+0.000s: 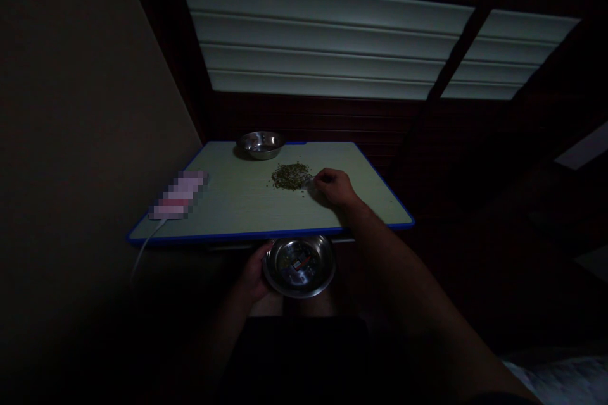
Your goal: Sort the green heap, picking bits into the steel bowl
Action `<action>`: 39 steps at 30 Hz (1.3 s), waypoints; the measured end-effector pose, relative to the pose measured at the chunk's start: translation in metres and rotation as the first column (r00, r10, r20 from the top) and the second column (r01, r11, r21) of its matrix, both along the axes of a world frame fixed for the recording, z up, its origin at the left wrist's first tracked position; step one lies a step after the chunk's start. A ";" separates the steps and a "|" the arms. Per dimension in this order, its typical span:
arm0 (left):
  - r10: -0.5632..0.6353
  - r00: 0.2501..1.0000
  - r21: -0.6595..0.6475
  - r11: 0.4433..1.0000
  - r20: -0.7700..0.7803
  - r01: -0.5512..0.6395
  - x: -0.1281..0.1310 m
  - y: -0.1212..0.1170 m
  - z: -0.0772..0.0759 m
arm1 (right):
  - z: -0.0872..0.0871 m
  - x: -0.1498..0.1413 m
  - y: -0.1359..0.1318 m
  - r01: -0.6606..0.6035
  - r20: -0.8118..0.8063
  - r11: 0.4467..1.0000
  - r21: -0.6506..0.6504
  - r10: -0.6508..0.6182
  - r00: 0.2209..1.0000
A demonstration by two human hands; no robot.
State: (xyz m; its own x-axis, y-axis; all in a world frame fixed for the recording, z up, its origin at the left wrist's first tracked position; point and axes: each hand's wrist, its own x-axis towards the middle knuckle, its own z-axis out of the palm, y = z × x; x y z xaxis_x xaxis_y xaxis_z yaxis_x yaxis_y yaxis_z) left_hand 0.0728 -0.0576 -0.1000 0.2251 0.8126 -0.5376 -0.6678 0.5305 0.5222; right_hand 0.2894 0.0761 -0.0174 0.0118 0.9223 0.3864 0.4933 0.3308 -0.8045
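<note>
My left hand (257, 273) grips the rim of a shiny steel bowl (327, 266) just below the table's front edge. A label and some small bits show at the bottom of this bowl, but dim light blurs them. Over the table, my right hand (334, 185) is closed on a small pale spoon (306, 183), whose tip touches the right side of a spread heap of small grains (289, 176). These grains are greenish and whitish, like mung beans mixed with rice; a few lie scattered around the heap.
A second steel bowl (262, 152) stands at the back left of the pale, blue-edged table (237, 202). On the left lies a pixelated phone-like device (179, 195) with a white cable (145, 243). Dark wooden doors with pale slats (323, 44) rise behind; a wall (95, 107) borders the left.
</note>
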 end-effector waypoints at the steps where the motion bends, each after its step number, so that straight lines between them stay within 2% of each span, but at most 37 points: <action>1: 0.005 1.000 -0.002 1.000 -0.002 -0.005 0.000 0.000 0.001 | 0.000 0.000 0.000 -0.004 0.001 1.000 0.000 0.004 1.000; 13: -0.009 1.000 0.023 1.000 0.017 0.009 -0.002 0.001 -0.005 | -0.001 -0.001 0.000 -0.029 -0.024 1.000 -0.006 0.029 0.999; 22: 0.000 1.000 -0.015 1.000 -0.015 0.000 0.000 0.000 0.001 | 0.001 -0.002 -0.003 -0.062 -0.057 0.998 -0.020 0.061 0.997; 33: 0.005 1.000 -0.001 1.000 -0.008 -0.005 0.000 0.000 -0.001 | 0.002 -0.004 -0.005 -0.097 -0.093 0.994 -0.049 0.093 0.991; 39: 0.011 0.999 -0.029 1.000 -0.033 -0.012 0.001 0.000 0.004 | -0.001 -0.004 -0.003 -0.104 -0.103 0.994 -0.045 0.099 0.990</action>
